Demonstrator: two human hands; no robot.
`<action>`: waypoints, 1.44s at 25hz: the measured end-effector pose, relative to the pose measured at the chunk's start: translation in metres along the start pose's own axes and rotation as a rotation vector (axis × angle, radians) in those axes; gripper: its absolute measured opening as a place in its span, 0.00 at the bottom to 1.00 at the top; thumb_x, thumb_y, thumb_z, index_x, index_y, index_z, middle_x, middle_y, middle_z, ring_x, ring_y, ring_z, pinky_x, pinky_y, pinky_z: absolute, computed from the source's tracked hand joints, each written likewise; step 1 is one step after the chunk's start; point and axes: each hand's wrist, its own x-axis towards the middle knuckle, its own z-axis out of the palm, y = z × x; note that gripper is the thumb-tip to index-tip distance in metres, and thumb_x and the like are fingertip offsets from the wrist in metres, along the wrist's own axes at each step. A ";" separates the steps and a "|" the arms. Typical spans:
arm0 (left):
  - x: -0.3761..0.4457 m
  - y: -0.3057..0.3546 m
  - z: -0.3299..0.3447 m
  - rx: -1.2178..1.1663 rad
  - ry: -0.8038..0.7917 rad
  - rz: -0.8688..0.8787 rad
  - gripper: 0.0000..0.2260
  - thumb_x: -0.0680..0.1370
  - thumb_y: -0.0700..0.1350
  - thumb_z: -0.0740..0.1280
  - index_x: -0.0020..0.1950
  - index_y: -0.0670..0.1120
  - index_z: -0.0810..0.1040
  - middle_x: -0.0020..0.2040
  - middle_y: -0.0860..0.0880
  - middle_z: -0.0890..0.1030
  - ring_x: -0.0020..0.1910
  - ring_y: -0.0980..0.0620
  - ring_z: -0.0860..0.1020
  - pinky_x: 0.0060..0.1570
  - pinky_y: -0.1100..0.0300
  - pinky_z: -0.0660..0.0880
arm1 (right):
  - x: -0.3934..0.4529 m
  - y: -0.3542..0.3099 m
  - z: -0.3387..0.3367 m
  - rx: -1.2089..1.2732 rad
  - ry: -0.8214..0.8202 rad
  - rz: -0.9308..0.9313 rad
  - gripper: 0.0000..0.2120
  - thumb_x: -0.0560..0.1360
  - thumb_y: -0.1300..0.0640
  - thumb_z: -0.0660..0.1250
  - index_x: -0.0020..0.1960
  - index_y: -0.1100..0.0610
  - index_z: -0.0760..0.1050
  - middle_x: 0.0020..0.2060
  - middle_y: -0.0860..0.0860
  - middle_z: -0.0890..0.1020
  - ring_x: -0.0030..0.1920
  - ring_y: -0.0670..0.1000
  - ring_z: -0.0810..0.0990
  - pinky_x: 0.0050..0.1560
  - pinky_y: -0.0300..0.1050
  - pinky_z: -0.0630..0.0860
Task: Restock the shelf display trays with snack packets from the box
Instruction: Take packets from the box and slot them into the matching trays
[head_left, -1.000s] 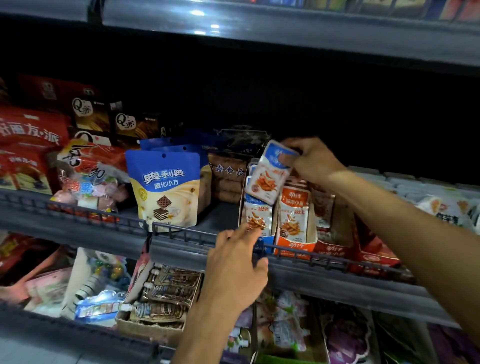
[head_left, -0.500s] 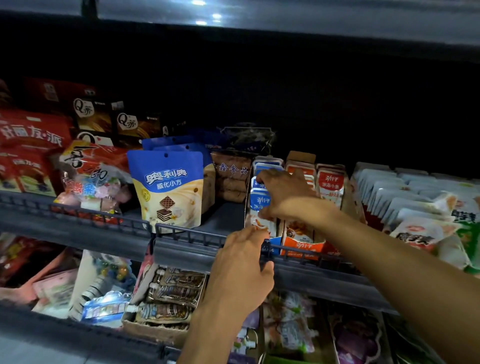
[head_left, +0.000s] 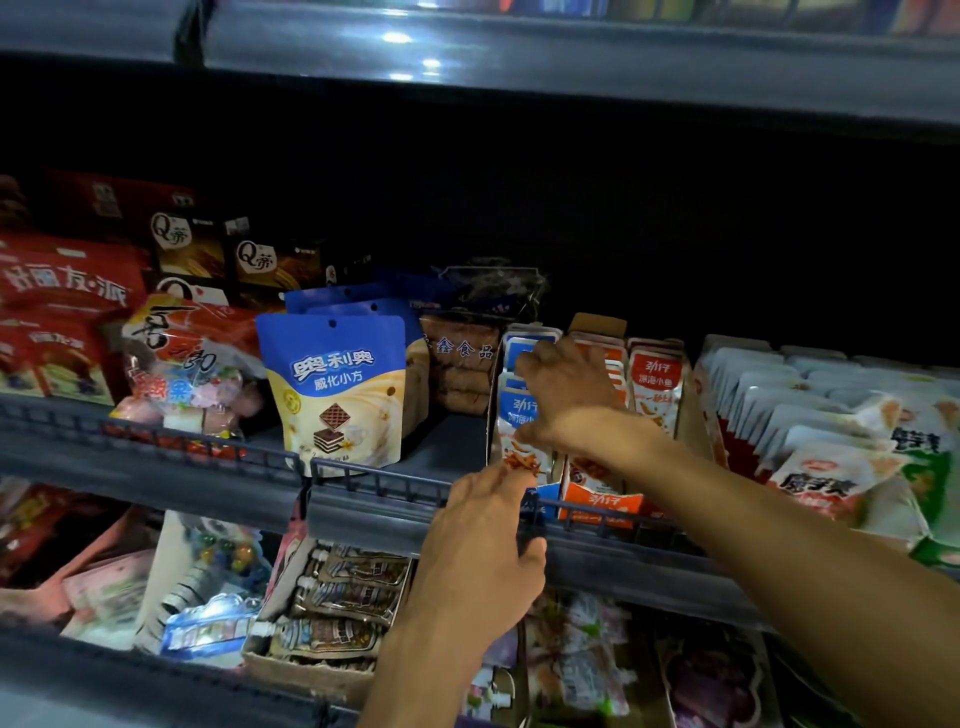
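Upright in a narrow blue display tray (head_left: 548, 492) on the middle shelf stand several blue-and-white snack packets (head_left: 511, 415). My right hand (head_left: 569, 395) reaches in from the right and lies over these packets, fingers on their tops and thumb at the front, pinching the front blue packet. My left hand (head_left: 483, 530) grips the front of that tray where it meets the shelf rail (head_left: 379, 483). An orange tray (head_left: 602, 501) and a row of red packets (head_left: 655, 384) stand right beside it. No box is visible.
A blue Oreo wafer bag (head_left: 337, 384) stands left of the trays, with red bags (head_left: 62, 296) further left. White packets (head_left: 779, 395) fill trays on the right. Below, a carton of pouches (head_left: 343, 608) sits under my left hand. The shelf above overhangs.
My right hand brought a blue packet down from above the tray into the row and now rests on the packets. My left hand stayed at the tray front.
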 end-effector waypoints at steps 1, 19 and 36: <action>0.000 0.000 0.000 -0.006 -0.001 0.003 0.25 0.78 0.50 0.66 0.74 0.58 0.62 0.74 0.60 0.64 0.73 0.57 0.60 0.73 0.55 0.63 | -0.001 0.000 0.000 0.026 0.020 -0.018 0.36 0.69 0.43 0.73 0.70 0.52 0.62 0.69 0.52 0.68 0.70 0.56 0.63 0.66 0.55 0.61; -0.001 -0.001 0.000 0.016 -0.044 0.003 0.28 0.80 0.51 0.66 0.77 0.56 0.59 0.78 0.58 0.58 0.77 0.56 0.55 0.76 0.52 0.59 | 0.004 0.028 0.002 0.238 -0.041 -0.014 0.51 0.68 0.41 0.73 0.79 0.49 0.45 0.78 0.49 0.52 0.78 0.54 0.51 0.76 0.58 0.52; -0.024 0.010 0.017 -0.007 0.078 -0.111 0.38 0.79 0.52 0.67 0.82 0.55 0.47 0.82 0.49 0.49 0.80 0.47 0.50 0.78 0.49 0.53 | -0.162 0.032 0.006 0.504 0.164 0.121 0.48 0.69 0.29 0.62 0.79 0.52 0.50 0.78 0.52 0.57 0.78 0.54 0.54 0.76 0.56 0.56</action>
